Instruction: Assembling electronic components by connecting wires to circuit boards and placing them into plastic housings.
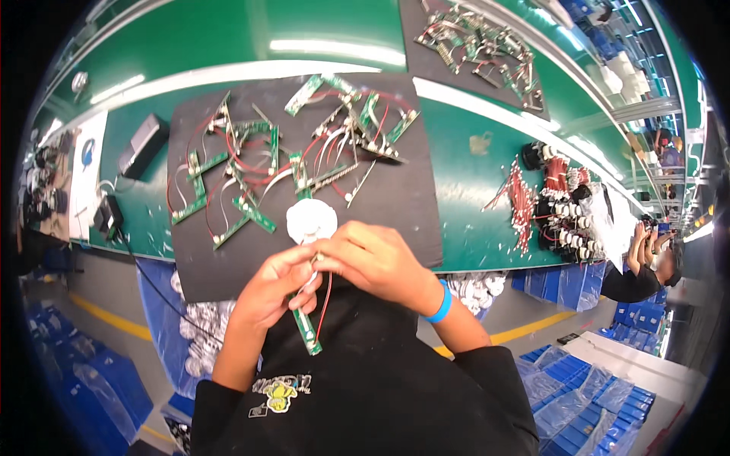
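My left hand [275, 287] grips a narrow green circuit board strip [306, 327] with red and white wires hanging from it. My right hand [376, 261], with a blue wristband [440, 302], pinches the wires at the strip's top end, next to the left fingers. Just beyond both hands a white round disc [311, 220] lies on the black mat [411, 205]. Several more green strips with red and white wires [251, 171] are scattered over the mat.
The mat lies on a green workbench [471, 220]. A second mat with wired boards [479, 42] sits at the back. Bundles of red wires and black-white parts [555, 205] lie at right. Blue bins [578, 395] stand below. Another person [646, 266] works at right.
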`<state>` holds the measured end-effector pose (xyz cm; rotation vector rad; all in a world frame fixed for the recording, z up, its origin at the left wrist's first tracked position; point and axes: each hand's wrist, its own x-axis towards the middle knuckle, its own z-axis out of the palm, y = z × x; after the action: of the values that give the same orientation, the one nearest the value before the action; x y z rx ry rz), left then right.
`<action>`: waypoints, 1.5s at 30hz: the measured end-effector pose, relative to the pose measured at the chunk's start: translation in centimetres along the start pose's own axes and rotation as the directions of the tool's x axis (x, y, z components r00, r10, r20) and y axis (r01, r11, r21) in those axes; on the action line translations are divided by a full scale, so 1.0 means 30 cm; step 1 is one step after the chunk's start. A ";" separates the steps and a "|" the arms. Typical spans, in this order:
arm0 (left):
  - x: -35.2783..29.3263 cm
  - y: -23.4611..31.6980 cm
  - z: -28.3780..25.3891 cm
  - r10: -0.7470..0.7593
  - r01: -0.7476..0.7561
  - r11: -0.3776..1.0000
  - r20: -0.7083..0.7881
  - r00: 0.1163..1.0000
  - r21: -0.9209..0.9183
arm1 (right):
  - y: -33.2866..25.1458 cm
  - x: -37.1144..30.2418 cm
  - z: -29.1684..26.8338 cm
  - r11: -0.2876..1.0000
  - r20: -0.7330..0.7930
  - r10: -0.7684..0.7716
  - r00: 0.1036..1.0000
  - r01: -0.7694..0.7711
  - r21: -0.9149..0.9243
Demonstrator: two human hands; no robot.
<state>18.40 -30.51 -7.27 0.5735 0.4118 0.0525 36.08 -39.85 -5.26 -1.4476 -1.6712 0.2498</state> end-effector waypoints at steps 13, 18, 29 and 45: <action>-0.029 -0.034 0.025 -0.047 0.046 0.999 0.032 0.998 0.019 | -0.023 -0.060 -0.005 0.982 -0.030 0.077 0.997 -0.070 0.173; -0.068 -0.024 0.006 0.202 -0.202 0.966 0.021 0.979 0.163 | -0.035 -0.057 -0.058 0.923 -0.181 0.373 0.910 -0.345 0.169; -0.160 0.053 -0.011 0.361 -0.329 0.929 -0.214 0.908 0.172 | -0.145 -0.127 0.210 0.972 0.306 0.168 0.937 -0.106 -0.208; -0.108 0.083 -0.031 0.245 -0.282 0.953 -0.271 0.931 -0.107 | -0.051 -0.213 0.188 0.814 -0.155 0.378 0.913 -0.247 0.526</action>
<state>15.22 -28.46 -5.45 0.4767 0.5737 0.4165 30.52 -43.74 -10.63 -1.2831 -1.0439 0.6089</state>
